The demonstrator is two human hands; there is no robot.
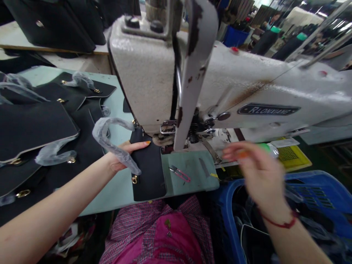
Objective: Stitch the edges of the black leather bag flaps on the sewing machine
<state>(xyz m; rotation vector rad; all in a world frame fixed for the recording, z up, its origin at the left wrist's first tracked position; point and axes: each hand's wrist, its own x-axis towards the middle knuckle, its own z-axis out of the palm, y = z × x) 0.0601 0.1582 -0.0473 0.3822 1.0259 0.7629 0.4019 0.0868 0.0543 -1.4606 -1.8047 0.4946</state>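
Note:
My left hand (pixel 122 156) is at the left edge of a black bag panel (pixel 150 172), one orange-nailed digit stretched over its top and the other fingers hidden. It appears to pinch the panel's edge. A plastic-wrapped handle (pixel 103 134) with gold rings arches over this hand. The panel lies on the pale green table, its far end beside the presser foot area of the white sewing machine (pixel 143 73). My right hand (pixel 261 172), smeared by motion, is raised right of the needle area above a blue basket. Whether its fingers hold anything is unclear.
Pink-handled thread snips (pixel 180 174) lie on the table (pixel 196 185) right of the panel. More black panels with wrapped handles (pixel 33 124) are piled at left. The blue basket (pixel 229 216) holds dark pieces. A yellow tray (pixel 298 157) stands behind it; black bags (pixel 55 22) stand back left.

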